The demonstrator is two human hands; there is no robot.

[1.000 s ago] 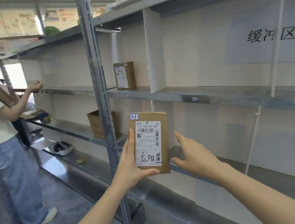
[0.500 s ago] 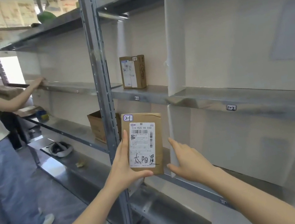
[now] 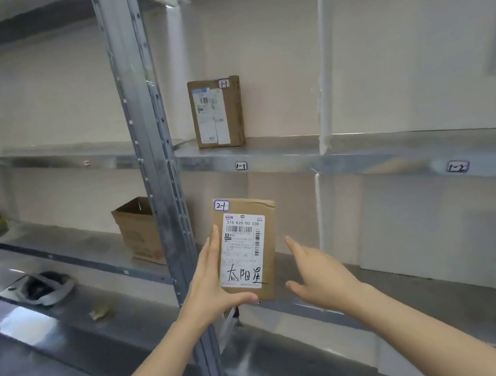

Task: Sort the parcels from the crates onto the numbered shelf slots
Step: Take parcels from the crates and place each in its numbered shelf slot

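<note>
**Flat kraft parcel held up against the steel rack**

The parcel [image 3: 247,247] is a slim, rectangular brown-paper pack with a slightly creased top edge. Its front carries a glossy white shipping label with barcodes and black handwritten characters. A small sticker [image 3: 222,205] marked 2-1 sits on its top left corner. It stands upright in front of the middle shelf [image 3: 406,285], just right of the perforated galvanised upright [image 3: 154,171] and below the upper shelf [image 3: 279,149]. Whether its lower edge rests on the shelf cannot be told.

The left hand [image 3: 211,290] grips the parcel, with its fingers lying along the left edge and its thumb hooked across the bottom corner. The right hand [image 3: 318,275] is spread with straight fingers, just beside the parcel's right side. Whether it touches the parcel is unclear.

The shelves are dull, brushed sheet metal with folded front lips. A thin white divider panel [image 3: 320,52] stands on the upper shelf against a matt cream wall.

There are two sealed parcels: the held one, and a thicker box-shaped one [image 3: 216,112] standing upright on the upper shelf with a white label on its face. One open corrugated carton [image 3: 138,230] sits in the bay to the left, partly behind the upright. Two slot tags can be read on the upper shelf lip, 1-1 [image 3: 241,165] and 1-2 [image 3: 457,166].
</note>
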